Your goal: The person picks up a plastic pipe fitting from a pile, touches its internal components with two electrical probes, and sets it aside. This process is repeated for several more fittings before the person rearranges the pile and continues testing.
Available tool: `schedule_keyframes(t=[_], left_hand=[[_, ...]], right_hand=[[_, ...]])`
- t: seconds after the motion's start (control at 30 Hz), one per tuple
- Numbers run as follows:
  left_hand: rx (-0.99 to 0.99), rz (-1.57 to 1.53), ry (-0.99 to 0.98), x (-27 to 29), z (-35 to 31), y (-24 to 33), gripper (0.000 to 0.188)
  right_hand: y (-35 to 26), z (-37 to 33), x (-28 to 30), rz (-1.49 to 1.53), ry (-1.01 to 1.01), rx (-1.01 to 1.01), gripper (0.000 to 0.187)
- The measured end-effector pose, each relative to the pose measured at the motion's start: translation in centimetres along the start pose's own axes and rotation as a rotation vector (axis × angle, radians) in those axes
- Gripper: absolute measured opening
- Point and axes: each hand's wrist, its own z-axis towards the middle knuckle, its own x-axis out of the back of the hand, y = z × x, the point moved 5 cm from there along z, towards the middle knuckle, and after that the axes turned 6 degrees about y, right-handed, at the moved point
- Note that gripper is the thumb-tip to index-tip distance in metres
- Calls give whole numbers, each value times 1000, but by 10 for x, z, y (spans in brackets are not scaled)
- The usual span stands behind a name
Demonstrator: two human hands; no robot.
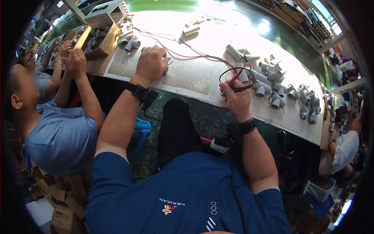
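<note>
My right hand (238,100) is closed on a pair of test probes, one red (235,78) and one black (244,88), just over the table's front edge. Their thin leads loop above the hand and run left across the table. At the left end of my stretch of table, my left hand (151,65) has its fingers curled down around a small grey cylindrical fitting (166,70), mostly hidden by the hand. Several grey pipe fittings (132,43) lie just beyond that hand. To the right of my right hand spreads a pile of grey tee-shaped fittings (276,86).
A white table (191,80) stretches across in front of me. At its left is a cardboard box (102,48) of grey fittings, with a co-worker (62,132) seated beside it. A cream tube (191,30) lies toward the back. A blue stool (142,132) stands below on the left.
</note>
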Motion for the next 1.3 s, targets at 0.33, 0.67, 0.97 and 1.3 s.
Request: schedule_keyframes(t=[0.33,0.67,0.97,1.3], left_hand=[[182,221,-396,-102,165,31,41],[312,-51,-412,-99,142,31,68],[648,-1224,-87,-50,-22,100,69],[652,-1232,190,-59,-152,156,46]], right_hand=[[-4,0,1,-152,-34,86,16],[-4,-5,1,-144,-70,98,15],[5,-1,6,139,47,-61,16],[1,-8,-5,56,-7,33,20]])
